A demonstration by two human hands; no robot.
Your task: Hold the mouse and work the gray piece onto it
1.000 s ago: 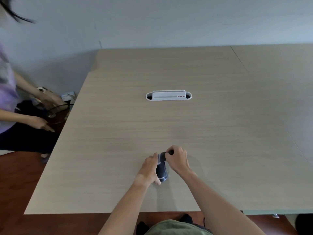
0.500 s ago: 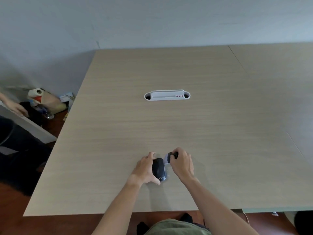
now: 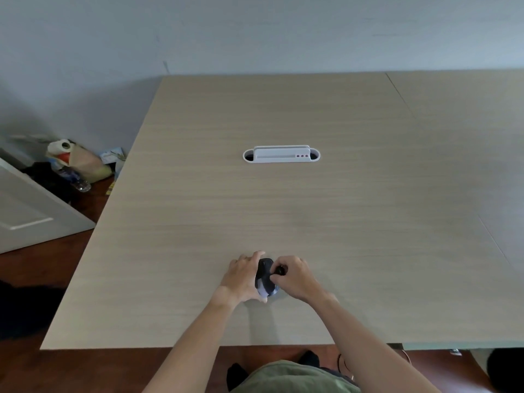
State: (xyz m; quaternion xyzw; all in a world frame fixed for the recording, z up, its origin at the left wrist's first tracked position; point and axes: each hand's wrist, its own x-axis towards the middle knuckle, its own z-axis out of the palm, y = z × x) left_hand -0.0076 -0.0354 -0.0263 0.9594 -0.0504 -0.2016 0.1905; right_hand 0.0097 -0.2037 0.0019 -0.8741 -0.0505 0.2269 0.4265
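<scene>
Near edge of table (image 3: 354,251): left hand (image 3: 243,277) cupped round a black mouse (image 3: 265,276), fingers curled over its far end, thumb under the near end, gripping. Mouse sits between both hands, at or just above the tabletop, contact not discernible. Right hand (image 3: 296,277) touching mouse's right side, fingertips pinched together on a small dark part (image 3: 280,270) at its upper right; too small to identify. Mid-table, well apart from hands: white cable port (image 3: 281,155) set into surface, three red dots on its right. Far left, on floor beside table: paper roll (image 3: 61,146), bags (image 3: 85,163), plastic bottle (image 3: 73,178), white panel (image 3: 25,205).
</scene>
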